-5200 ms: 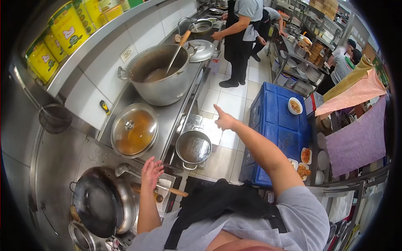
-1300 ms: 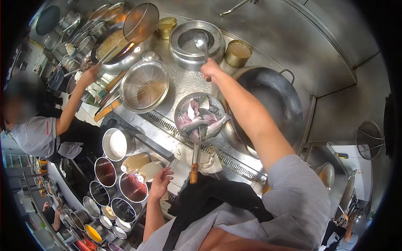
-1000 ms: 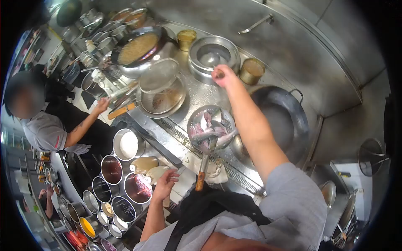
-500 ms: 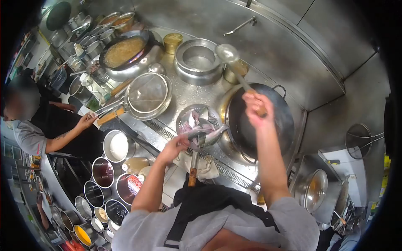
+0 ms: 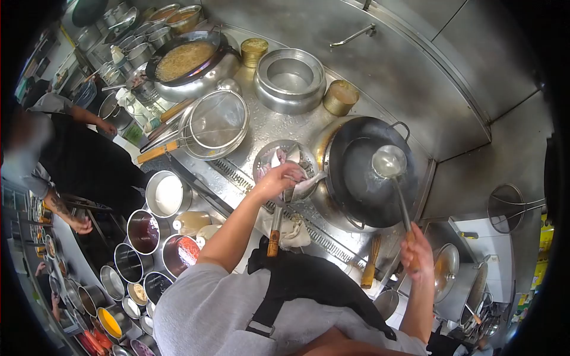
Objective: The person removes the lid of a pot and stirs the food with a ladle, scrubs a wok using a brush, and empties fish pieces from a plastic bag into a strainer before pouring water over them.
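My left hand point(image 5: 280, 181) is over a steel strainer point(image 5: 259, 159) with a wooden handle, its fingers curled on a fish point(image 5: 307, 185) whose tail points toward the wok. More fish pieces lie under the hand, partly hidden. The strainer rests on the steel counter, left of the wok. My right hand point(image 5: 417, 252) is closed round the wooden handle of a ladle point(image 5: 389, 162). The ladle's bowl is over the right part of the big dark wok point(image 5: 350, 163), with a small pale splash or glint at its edge.
Behind stand a steel pot point(image 5: 289, 104) and two tins, one a brass-coloured tin point(image 5: 341, 98). A mesh strainer point(image 5: 217, 121) lies to the left, near a second wok point(image 5: 187, 62) of brownish liquid. Seasoning pots point(image 5: 166, 193) fill the left. A co-worker point(image 5: 83, 148) stands there. A brush point(image 5: 372, 264) is at the front.
My right hand has come down and toward me, bringing the ladle from above the back tin to over the wok. My left hand has moved further over the fish. The co-worker has released the mesh strainer.
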The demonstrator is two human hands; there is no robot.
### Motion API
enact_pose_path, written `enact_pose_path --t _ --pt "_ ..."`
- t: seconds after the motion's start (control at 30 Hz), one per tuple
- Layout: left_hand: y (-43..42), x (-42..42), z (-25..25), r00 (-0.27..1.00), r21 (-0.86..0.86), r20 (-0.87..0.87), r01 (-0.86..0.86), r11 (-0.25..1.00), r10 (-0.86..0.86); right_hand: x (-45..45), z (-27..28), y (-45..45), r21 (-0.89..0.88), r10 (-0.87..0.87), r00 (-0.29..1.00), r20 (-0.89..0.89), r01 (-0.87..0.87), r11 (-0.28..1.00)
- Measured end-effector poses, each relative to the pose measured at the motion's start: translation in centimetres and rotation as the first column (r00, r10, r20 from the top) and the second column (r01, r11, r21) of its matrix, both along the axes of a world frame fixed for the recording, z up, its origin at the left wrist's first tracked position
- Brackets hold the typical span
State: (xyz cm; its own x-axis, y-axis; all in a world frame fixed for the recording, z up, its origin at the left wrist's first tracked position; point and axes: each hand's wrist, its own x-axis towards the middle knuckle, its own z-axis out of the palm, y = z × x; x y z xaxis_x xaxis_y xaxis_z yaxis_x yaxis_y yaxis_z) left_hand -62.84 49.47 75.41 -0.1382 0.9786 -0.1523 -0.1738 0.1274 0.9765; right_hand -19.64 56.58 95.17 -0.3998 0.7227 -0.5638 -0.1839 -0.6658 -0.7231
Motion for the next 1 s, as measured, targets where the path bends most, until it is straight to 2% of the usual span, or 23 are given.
enact_pose_path --t 0.03,0.07,0.1,0.13,0.17,0.23,0.27,0.37,0.5,0.6,0.67,0.73,0.8,0.83,0.9,0.93,1.0 --pt "-0.9 -0.1 -0.5 1.000 0.003 -0.002 -0.004 1.000 0.004 0.8 -0.3 -0.7 0.102 0.090 0.967 0.240 -0.118 0.988" --pt "-1.8 -0.5 -1.3 1.000 -0.052 0.017 -0.004 0.999 0.005 1.1 -0.4 -0.8 0.174 0.144 0.870 0.472 -0.252 0.952" --pt "-2.9 -0.7 -1.4 0.999 -0.109 0.036 -0.002 0.994 0.006 1.2 -0.5 -0.6 0.177 0.146 0.871 0.469 -0.254 0.951" --pt "-4.0 -0.7 -1.4 0.998 -0.143 0.041 -0.031 0.989 0.037 1.2 -0.6 -0.4 0.336 0.088 0.673 0.734 -0.474 0.814" --pt "-5.2 -0.9 -1.0 0.999 -0.144 0.035 -0.031 0.989 0.036 1.2 -0.7 -0.4 0.379 -0.072 0.428 0.901 -0.694 0.613" --pt "-7.2 -0.9 -0.2 0.998 -0.157 -0.045 -0.048 0.986 0.041 -0.5 -0.2 1.0 0.439 -0.127 0.487 0.864 -0.606 0.663" --pt "-8.0 -0.8 0.0 0.998 -0.196 -0.048 -0.056 0.979 0.047 -2.0 0.2 1.9 0.502 -0.152 0.540 0.828 -0.591 0.631" --pt "-9.7 0.0 0.7 0.999 -0.157 -0.014 -0.044 0.987 0.042 -7.5 1.1 5.1 0.681 -0.179 0.709 0.682 -0.526 0.510" --pt "-10.6 1.6 0.7 1.000 -0.112 -0.017 -0.017 0.994 0.015 -17.5 0.0 10.2 0.857 -0.121 0.859 0.497 -0.464 0.224" --pt "-11.3 3.0 0.9 1.000 -0.104 -0.008 0.011 0.994 -0.011 -24.5 -3.0 14.6 0.918 -0.168 0.912 0.374 -0.390 -0.075" --pt "-11.8 3.3 1.4 0.998 -0.120 -0.008 0.058 0.991 -0.060 -27.3 -2.9 14.9 0.907 -0.134 0.899 0.418 -0.422 -0.003" --pt "-12.8 3.2 0.2 0.998 -0.094 -0.016 0.056 0.994 -0.058 -26.3 -1.8 13.5 0.831 0.014 0.860 0.510 -0.497 0.248" --pt "-14.3 2.8 -0.4 0.999 -0.092 0.011 0.038 0.995 -0.037 -23.3 -1.4 11.8 0.716 0.089 0.807 0.584 -0.564 0.411" --pt "-15.4 2.5 -0.4 0.999 -0.097 0.010 0.042 0.994 -0.041 -21.1 -2.4 11.8 0.687 0.144 0.820 0.554 -0.548 0.478" --pt "-17.1 2.0 -0.7 1.000 -0.139 -0.013 -0.030 0.990 0.029 -18.4 -2.3 11.8 0.622 -0.037 0.659 0.751 -0.689 0.372" --pt "-17.8 1.6 -1.0 0.998 -0.184 0.049 -0.023 0.983 0.032 -17.4 -2.3 12.1 0.617 -0.054 0.646 0.761 -0.695 0.370" --pt "-18.6 1.5 -1.7 0.999 -0.213 0.034 0.019 0.977 -0.012 -16.8 -1.7 11.1 0.629 -0.071 0.656 0.751 -0.679 0.378"
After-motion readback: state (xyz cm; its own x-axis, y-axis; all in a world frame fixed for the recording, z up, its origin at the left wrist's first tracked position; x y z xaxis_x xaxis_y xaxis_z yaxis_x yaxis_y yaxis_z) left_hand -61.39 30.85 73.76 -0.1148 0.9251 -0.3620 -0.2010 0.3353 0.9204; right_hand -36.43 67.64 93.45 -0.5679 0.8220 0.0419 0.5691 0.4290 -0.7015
